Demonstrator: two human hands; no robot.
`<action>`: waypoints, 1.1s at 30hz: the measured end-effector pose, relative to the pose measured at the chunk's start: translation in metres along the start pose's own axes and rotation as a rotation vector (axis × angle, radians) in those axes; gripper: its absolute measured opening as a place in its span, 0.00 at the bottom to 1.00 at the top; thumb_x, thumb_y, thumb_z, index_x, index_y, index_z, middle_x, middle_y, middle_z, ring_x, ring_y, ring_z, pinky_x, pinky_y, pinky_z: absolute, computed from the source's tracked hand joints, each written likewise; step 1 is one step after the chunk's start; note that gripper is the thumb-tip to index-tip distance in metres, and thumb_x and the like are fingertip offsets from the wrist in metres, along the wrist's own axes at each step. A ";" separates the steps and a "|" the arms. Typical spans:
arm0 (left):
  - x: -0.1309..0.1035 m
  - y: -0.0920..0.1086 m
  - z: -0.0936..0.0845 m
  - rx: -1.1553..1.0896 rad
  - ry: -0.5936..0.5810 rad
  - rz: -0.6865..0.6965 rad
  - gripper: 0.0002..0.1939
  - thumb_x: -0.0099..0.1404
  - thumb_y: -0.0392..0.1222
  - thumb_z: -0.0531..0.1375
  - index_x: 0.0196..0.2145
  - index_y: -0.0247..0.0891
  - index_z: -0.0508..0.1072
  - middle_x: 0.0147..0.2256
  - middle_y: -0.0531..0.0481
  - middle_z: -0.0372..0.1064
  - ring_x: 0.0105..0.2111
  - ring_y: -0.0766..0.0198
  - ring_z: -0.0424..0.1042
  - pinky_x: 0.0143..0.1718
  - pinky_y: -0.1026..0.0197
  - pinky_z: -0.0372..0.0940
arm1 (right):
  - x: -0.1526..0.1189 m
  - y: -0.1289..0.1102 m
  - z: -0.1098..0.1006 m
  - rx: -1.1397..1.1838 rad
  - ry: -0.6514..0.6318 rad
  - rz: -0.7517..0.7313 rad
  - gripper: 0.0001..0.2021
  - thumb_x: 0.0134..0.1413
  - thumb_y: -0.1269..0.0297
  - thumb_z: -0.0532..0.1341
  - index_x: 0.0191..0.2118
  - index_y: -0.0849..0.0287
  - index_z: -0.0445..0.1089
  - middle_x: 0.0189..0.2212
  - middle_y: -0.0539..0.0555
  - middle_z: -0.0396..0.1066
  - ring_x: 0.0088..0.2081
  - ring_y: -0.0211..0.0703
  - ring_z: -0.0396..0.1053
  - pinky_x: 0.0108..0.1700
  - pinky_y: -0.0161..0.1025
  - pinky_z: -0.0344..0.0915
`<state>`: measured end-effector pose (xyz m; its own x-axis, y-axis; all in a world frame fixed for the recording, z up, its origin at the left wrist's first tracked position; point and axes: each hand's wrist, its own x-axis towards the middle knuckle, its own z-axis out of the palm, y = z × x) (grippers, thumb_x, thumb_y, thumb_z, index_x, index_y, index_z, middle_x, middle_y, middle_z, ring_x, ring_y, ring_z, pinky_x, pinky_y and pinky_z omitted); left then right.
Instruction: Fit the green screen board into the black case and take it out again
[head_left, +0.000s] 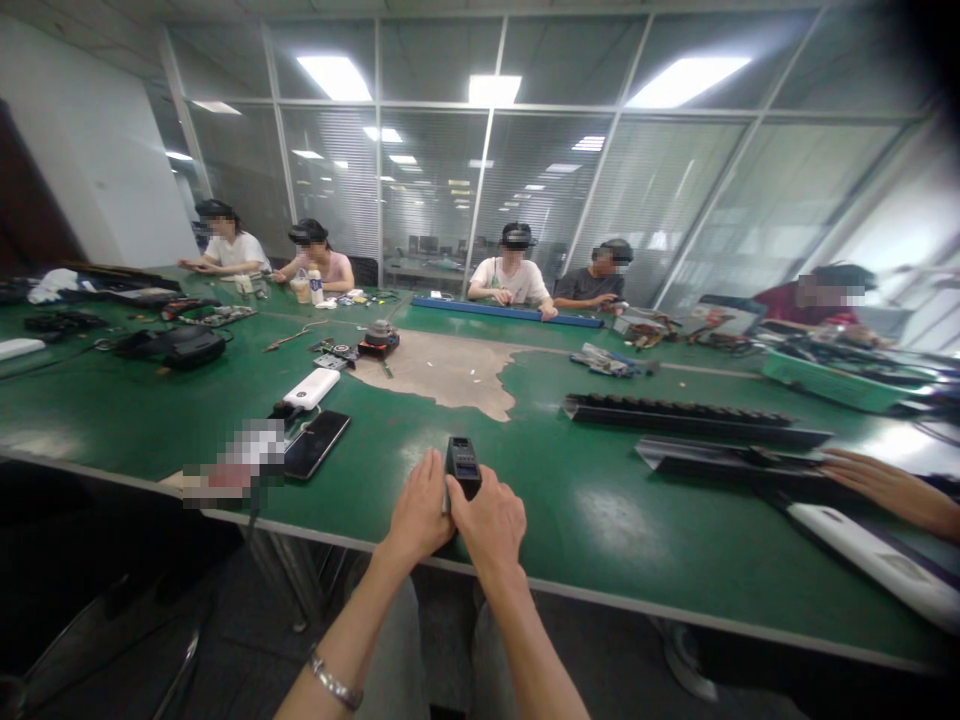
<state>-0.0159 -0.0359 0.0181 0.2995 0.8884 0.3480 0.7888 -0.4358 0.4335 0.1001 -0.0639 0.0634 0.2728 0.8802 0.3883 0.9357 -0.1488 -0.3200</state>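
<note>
A small black device (463,464) with a little screen and buttons stands at the near edge of the green table (555,490). My right hand (489,515) is wrapped round its right side, the thumb across its near face. Against its left side rests my left hand (421,505), fingers pressed together and pointing forward. The undersides of both hands and the lower part of the device are hidden.
Left of my hands lie a dark phone (318,444) and a white power bank (312,388). Black rails (697,420) lie to the right, near another person's hand (892,485). A green basket (832,385) sits far right. Several people sit across the table.
</note>
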 end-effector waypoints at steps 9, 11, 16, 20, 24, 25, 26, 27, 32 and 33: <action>-0.001 -0.001 0.002 0.017 -0.009 0.015 0.37 0.62 0.38 0.51 0.66 0.21 0.45 0.67 0.30 0.42 0.68 0.51 0.42 0.66 0.48 0.46 | -0.011 0.012 0.013 0.062 0.005 -0.004 0.27 0.56 0.46 0.58 0.54 0.63 0.64 0.40 0.63 0.73 0.44 0.53 0.70 0.44 0.41 0.58; -0.001 -0.001 0.002 0.007 0.006 0.012 0.37 0.64 0.39 0.50 0.66 0.21 0.44 0.67 0.29 0.43 0.67 0.51 0.43 0.66 0.48 0.47 | -0.009 0.012 0.013 0.082 0.032 0.011 0.32 0.55 0.45 0.58 0.57 0.65 0.61 0.43 0.64 0.73 0.47 0.53 0.69 0.46 0.41 0.58; 0.001 0.001 0.001 -0.068 0.073 -0.007 0.39 0.67 0.42 0.49 0.67 0.20 0.34 0.66 0.26 0.42 0.67 0.50 0.46 0.64 0.48 0.50 | -0.004 0.009 0.010 0.095 0.034 0.015 0.27 0.56 0.44 0.57 0.51 0.62 0.66 0.38 0.61 0.74 0.41 0.53 0.71 0.44 0.42 0.58; 0.001 0.002 -0.001 -0.061 0.049 -0.026 0.37 0.66 0.41 0.50 0.66 0.21 0.39 0.67 0.26 0.40 0.67 0.49 0.43 0.65 0.47 0.48 | -0.002 0.004 0.009 0.114 0.046 -0.003 0.19 0.56 0.48 0.58 0.42 0.59 0.70 0.34 0.58 0.75 0.38 0.51 0.72 0.42 0.41 0.57; 0.000 0.003 -0.003 -0.010 0.046 -0.060 0.37 0.63 0.44 0.55 0.64 0.22 0.48 0.68 0.25 0.29 0.68 0.44 0.38 0.64 0.44 0.48 | 0.003 0.001 0.003 0.186 0.119 -0.005 0.18 0.58 0.49 0.57 0.43 0.60 0.71 0.33 0.58 0.75 0.37 0.49 0.72 0.43 0.40 0.57; 0.000 0.003 -0.003 -0.003 0.044 -0.066 0.37 0.63 0.45 0.56 0.63 0.22 0.50 0.68 0.25 0.29 0.68 0.43 0.39 0.64 0.44 0.49 | 0.004 0.001 0.000 0.210 0.140 -0.009 0.19 0.58 0.49 0.56 0.43 0.60 0.71 0.34 0.58 0.75 0.38 0.48 0.72 0.43 0.40 0.58; 0.000 0.004 -0.004 0.003 0.040 -0.067 0.37 0.63 0.47 0.57 0.63 0.22 0.51 0.68 0.25 0.29 0.68 0.43 0.39 0.64 0.44 0.49 | 0.006 0.002 -0.003 0.233 0.161 -0.013 0.20 0.58 0.48 0.56 0.44 0.60 0.71 0.34 0.58 0.75 0.38 0.48 0.72 0.43 0.40 0.58; 0.000 0.004 -0.004 0.010 0.035 -0.066 0.37 0.63 0.49 0.57 0.62 0.22 0.52 0.68 0.24 0.30 0.68 0.43 0.39 0.64 0.44 0.49 | 0.009 0.004 -0.005 0.253 0.181 -0.016 0.21 0.59 0.48 0.55 0.46 0.60 0.71 0.35 0.58 0.76 0.39 0.48 0.72 0.44 0.40 0.58; 0.000 0.005 -0.005 0.031 0.016 -0.073 0.36 0.63 0.51 0.59 0.61 0.27 0.55 0.68 0.29 0.32 0.68 0.45 0.40 0.65 0.46 0.48 | 0.016 0.026 -0.012 0.265 0.253 0.022 0.24 0.57 0.46 0.56 0.50 0.60 0.69 0.41 0.59 0.75 0.42 0.50 0.72 0.45 0.40 0.59; 0.000 0.005 -0.005 0.027 0.011 -0.071 0.35 0.63 0.50 0.60 0.61 0.29 0.56 0.68 0.30 0.33 0.68 0.46 0.40 0.64 0.46 0.48 | 0.017 0.033 -0.011 0.252 0.251 0.039 0.24 0.57 0.46 0.56 0.50 0.60 0.69 0.41 0.59 0.75 0.41 0.50 0.72 0.44 0.40 0.59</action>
<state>-0.0152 -0.0387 0.0244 0.2368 0.9152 0.3260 0.8222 -0.3675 0.4345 0.1375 -0.0592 0.0691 0.3834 0.7331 0.5617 0.8473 -0.0372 -0.5297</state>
